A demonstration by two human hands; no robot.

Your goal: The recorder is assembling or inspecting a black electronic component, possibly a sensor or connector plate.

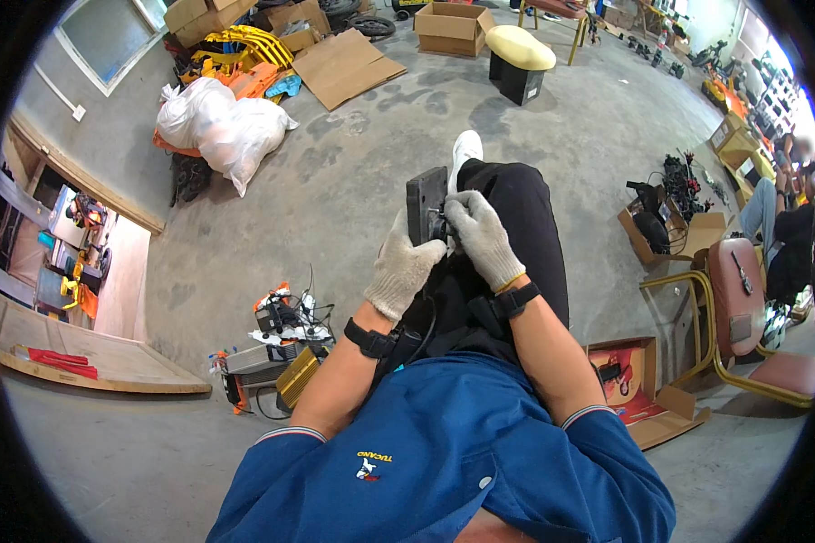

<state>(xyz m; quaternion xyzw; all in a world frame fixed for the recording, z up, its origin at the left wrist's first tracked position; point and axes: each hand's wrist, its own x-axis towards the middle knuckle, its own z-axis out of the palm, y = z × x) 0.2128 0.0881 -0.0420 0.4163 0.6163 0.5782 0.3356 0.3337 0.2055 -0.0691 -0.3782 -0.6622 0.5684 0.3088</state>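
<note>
Above my lap, my left hand (pixel 404 268) in a pale knitted glove grips the lower end of a flat, dark grey rectangular device (pixel 424 201), which stands tilted up. My right hand (pixel 485 237), gloved the same way, is closed with its fingertips at the device's right side. Small dark parts show between the two hands, too small to name. A thin dark cable (pixel 432 312) hangs below my left hand. Whatever is between my right fingertips is hidden. Black straps with small modules sit on both wrists.
On the floor at left lies a pile of electronics and wires (pixel 285 348). A brown chair (pixel 735 294) and an opened carton (pixel 666 398) are at right. Farther off are white bags (pixel 222 127), flat cardboard (pixel 346 68) and a yellow-topped stool (pixel 518 68). Another person (pixel 774 213) sits far right.
</note>
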